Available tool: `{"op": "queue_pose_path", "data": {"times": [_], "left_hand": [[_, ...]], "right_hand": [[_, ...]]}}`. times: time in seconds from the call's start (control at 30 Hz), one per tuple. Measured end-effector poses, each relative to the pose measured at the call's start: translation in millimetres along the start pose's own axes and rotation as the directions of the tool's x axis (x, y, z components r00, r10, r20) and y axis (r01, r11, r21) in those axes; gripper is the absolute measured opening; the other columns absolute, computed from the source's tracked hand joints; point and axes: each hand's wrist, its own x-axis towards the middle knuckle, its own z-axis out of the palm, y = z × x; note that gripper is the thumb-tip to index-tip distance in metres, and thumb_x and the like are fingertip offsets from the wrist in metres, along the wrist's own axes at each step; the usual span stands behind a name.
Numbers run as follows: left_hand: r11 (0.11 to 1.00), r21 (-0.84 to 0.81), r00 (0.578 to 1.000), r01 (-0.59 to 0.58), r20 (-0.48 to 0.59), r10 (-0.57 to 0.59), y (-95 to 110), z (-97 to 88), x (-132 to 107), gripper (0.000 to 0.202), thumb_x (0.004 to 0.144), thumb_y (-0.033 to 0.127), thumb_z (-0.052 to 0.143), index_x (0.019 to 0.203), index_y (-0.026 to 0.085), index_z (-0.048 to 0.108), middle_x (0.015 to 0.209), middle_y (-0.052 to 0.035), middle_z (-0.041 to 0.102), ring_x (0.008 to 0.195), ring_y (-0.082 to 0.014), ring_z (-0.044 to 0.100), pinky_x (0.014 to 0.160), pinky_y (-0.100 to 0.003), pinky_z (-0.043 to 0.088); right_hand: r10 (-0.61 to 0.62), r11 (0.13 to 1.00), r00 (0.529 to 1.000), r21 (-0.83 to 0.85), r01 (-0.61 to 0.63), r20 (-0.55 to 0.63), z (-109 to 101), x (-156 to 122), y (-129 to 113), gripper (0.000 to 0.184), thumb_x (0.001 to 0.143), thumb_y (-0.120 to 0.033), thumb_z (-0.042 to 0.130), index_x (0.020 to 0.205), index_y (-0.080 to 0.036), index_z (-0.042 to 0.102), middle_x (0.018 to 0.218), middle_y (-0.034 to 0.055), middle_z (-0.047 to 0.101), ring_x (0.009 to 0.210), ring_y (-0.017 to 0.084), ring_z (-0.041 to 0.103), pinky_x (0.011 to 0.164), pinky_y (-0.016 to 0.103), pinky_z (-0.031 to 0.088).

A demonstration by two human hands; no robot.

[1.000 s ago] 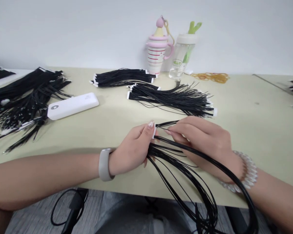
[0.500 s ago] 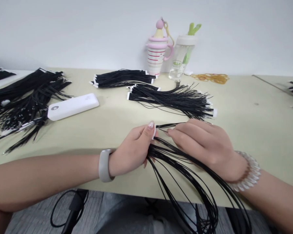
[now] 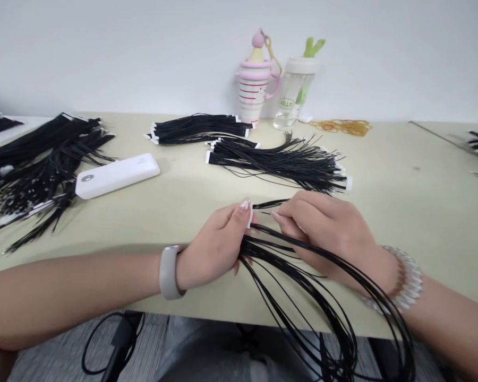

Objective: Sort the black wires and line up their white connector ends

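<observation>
My left hand (image 3: 219,241) is closed around the ends of a bundle of black wires (image 3: 322,297), its thumb pressed on a white connector (image 3: 250,216). Several wires leave the connector to the right, and the rest droop in loops past the table's front edge. My right hand (image 3: 322,228) pinches one thin black wire (image 3: 265,213) just right of the connector. The wire's tip points at the connector, with a small gap visible between them. The drooping wires pass in front of my right hand and wrist.
Bundles of black wires with white connectors lie at the back middle (image 3: 199,129), nearer the centre (image 3: 279,162) and at the left (image 3: 51,164). A white power bank (image 3: 119,175) lies on the table. A pink-lidded cup (image 3: 254,93), a clear bottle (image 3: 293,98) and rubber bands (image 3: 344,127) are along the wall.
My right hand has shifted slightly, its fingers more curled, and the pinched wire's tip now stands apart from the connector. My left hand keeps its grip.
</observation>
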Motion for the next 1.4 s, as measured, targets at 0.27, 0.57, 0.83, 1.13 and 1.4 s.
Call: {"op": "queue_pose_path", "data": {"times": [0.27, 0.57, 0.83, 1.13, 1.4], "left_hand": [[1.0, 0.02, 1.0, -0.002, 0.026, 0.001, -0.4, 0.1, 0.7, 0.039, 0.086, 0.05, 0.033, 0.066, 0.018, 0.044, 0.042, 0.0061, 0.041, 0.034, -0.0072, 0.038, 0.035, -0.019, 0.031], [0.995, 0.101, 0.999, -0.003, 0.035, -0.001, 1.2, 0.4, -1.1, 0.039, 0.087, 0.048, 0.032, 0.065, 0.018, 0.042, 0.045, 0.0051, 0.044, 0.037, -0.0077, 0.041, 0.037, -0.02, 0.032], [0.984, 0.166, 0.996, -0.071, 0.058, 0.062, -1.4, -1.1, 0.0, 0.04, 0.09, 0.044, 0.028, 0.066, 0.017, 0.044, 0.047, 0.0041, 0.045, 0.044, -0.0087, 0.043, 0.045, -0.02, 0.037], [0.941, 0.303, 0.989, -0.15, 0.037, 0.145, -5.5, -1.5, 2.4, 0.038, 0.091, 0.041, 0.027, 0.066, 0.017, 0.043, 0.056, 0.002, 0.047, 0.054, -0.0101, 0.046, 0.051, -0.021, 0.039], [0.94, 0.299, 0.986, -0.164, 0.031, 0.162, -6.1, 1.0, 4.8, 0.036, 0.091, 0.04, 0.026, 0.067, 0.017, 0.041, 0.056, 0.0032, 0.044, 0.045, -0.0077, 0.042, 0.042, -0.019, 0.036]], "right_hand": [[0.031, 1.0, 1.0, 0.004, -0.031, -0.005, 2.6, 3.2, -3.4, 0.02, 0.088, -0.023, 0.041, 0.071, -0.017, 0.05, 0.064, 0.0004, 0.047, 0.057, 0.01, 0.042, 0.052, 0.024, 0.033], [0.134, 0.978, 0.99, 0.166, -0.124, -0.051, 7.0, 9.2, -4.9, 0.022, 0.088, -0.024, 0.042, 0.07, -0.017, 0.051, 0.062, -0.0003, 0.049, 0.057, 0.009, 0.046, 0.053, 0.021, 0.036], [0.008, 1.0, 0.995, 0.028, -0.011, 0.099, 4.4, 6.6, -5.1, 0.023, 0.089, -0.023, 0.038, 0.073, -0.016, 0.053, 0.065, 0.0008, 0.048, 0.056, 0.01, 0.039, 0.05, 0.023, 0.026], [-0.095, 0.867, 0.988, -0.478, 0.144, 0.126, -2.0, 8.0, -11.2, 0.014, 0.086, -0.015, 0.04, 0.075, -0.021, 0.046, 0.063, 0.0, 0.043, 0.059, 0.014, 0.035, 0.051, 0.028, 0.014], [-0.117, 0.834, 0.99, -0.534, 0.142, 0.082, 2.6, 11.5, -15.0, 0.016, 0.088, -0.016, 0.039, 0.073, -0.02, 0.046, 0.062, 0.0005, 0.045, 0.061, 0.015, 0.039, 0.052, 0.028, 0.015]]}}
